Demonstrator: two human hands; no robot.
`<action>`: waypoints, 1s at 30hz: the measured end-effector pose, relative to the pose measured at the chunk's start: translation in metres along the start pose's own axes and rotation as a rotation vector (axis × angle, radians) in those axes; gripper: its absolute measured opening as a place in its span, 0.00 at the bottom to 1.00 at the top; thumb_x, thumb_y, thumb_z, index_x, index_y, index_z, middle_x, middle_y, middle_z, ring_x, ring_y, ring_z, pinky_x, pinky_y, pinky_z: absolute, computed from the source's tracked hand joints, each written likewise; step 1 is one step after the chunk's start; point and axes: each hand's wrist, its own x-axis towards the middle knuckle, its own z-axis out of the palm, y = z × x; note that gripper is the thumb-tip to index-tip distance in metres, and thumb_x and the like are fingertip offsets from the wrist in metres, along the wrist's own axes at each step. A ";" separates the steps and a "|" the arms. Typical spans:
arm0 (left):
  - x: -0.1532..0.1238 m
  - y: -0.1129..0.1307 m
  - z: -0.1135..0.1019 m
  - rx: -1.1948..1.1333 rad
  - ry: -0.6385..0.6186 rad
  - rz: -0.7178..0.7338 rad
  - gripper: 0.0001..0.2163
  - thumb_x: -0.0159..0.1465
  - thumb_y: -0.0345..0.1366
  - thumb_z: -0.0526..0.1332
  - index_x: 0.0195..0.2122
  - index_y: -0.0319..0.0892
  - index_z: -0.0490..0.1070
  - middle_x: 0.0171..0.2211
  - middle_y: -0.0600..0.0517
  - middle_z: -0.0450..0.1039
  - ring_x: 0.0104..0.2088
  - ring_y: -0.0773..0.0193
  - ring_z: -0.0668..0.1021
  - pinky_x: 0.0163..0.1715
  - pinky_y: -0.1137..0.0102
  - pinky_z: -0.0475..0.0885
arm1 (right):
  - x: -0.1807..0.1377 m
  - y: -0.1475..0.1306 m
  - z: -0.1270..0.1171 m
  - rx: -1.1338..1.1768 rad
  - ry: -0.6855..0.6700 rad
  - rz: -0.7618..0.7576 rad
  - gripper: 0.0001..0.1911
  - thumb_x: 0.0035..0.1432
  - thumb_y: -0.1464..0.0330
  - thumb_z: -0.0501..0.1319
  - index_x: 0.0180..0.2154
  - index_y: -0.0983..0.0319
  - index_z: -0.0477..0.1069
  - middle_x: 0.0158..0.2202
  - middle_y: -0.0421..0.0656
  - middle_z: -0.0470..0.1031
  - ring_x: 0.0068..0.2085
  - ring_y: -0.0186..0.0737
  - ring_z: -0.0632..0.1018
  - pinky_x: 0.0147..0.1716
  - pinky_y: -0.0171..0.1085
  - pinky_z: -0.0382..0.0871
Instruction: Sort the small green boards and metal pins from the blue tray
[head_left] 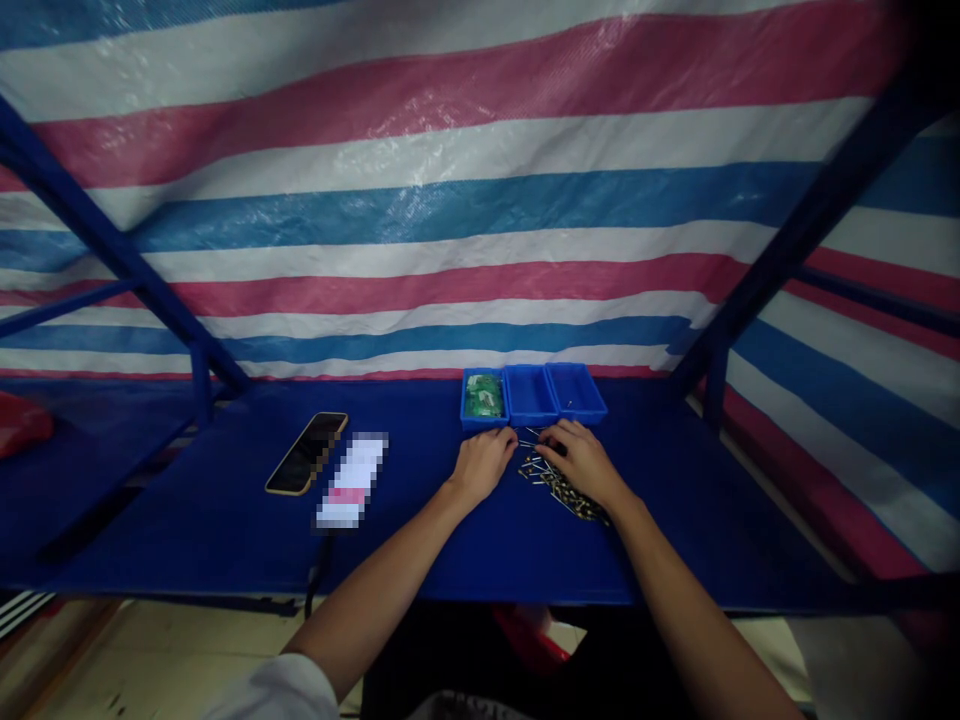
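Observation:
Both my hands rest on a blue table [225, 520] just in front of a row of three small blue bins. My left hand [484, 462] has its fingers curled together near the leftmost bin [482, 398], which holds green parts. My right hand [581, 460] lies over a pile of small dark components with thin metal leads [559, 485], its fingers bent down onto them. What the fingertips of either hand pinch is too small to make out. The middle bin [529, 395] and the right bin [575, 392] look nearly bare.
A phone [307, 453] lies face up at the left of the table, with a blurred white card [351, 480] beside it. Dark blue frame posts [712, 360] rise at both sides. A striped tarp [450, 200] hangs behind. Something red [22, 420] sits at far left.

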 end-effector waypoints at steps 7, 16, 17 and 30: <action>-0.001 0.001 -0.002 -0.027 0.004 -0.018 0.11 0.78 0.43 0.53 0.55 0.51 0.72 0.47 0.51 0.82 0.46 0.58 0.84 0.44 0.69 0.75 | 0.000 0.000 0.001 0.016 0.011 0.011 0.07 0.73 0.61 0.61 0.43 0.55 0.76 0.38 0.42 0.79 0.42 0.48 0.78 0.48 0.46 0.67; -0.001 0.005 -0.004 -0.034 0.010 -0.038 0.12 0.78 0.44 0.54 0.57 0.52 0.72 0.47 0.51 0.83 0.45 0.57 0.85 0.45 0.68 0.76 | 0.004 0.004 0.005 0.014 -0.087 0.084 0.04 0.70 0.63 0.64 0.41 0.54 0.77 0.37 0.41 0.77 0.41 0.46 0.77 0.44 0.43 0.63; -0.001 0.005 -0.004 -0.035 0.011 -0.037 0.12 0.78 0.44 0.54 0.57 0.52 0.72 0.47 0.51 0.83 0.45 0.57 0.85 0.44 0.68 0.76 | 0.004 0.003 0.004 0.009 -0.099 0.093 0.04 0.70 0.64 0.64 0.41 0.54 0.77 0.37 0.41 0.77 0.41 0.46 0.77 0.44 0.43 0.63; -0.001 0.006 -0.007 -0.040 0.014 -0.059 0.13 0.78 0.46 0.53 0.56 0.51 0.73 0.47 0.51 0.83 0.45 0.56 0.85 0.45 0.67 0.76 | 0.005 -0.009 -0.007 0.302 0.108 0.070 0.13 0.73 0.58 0.58 0.42 0.56 0.77 0.41 0.47 0.77 0.43 0.48 0.78 0.44 0.45 0.72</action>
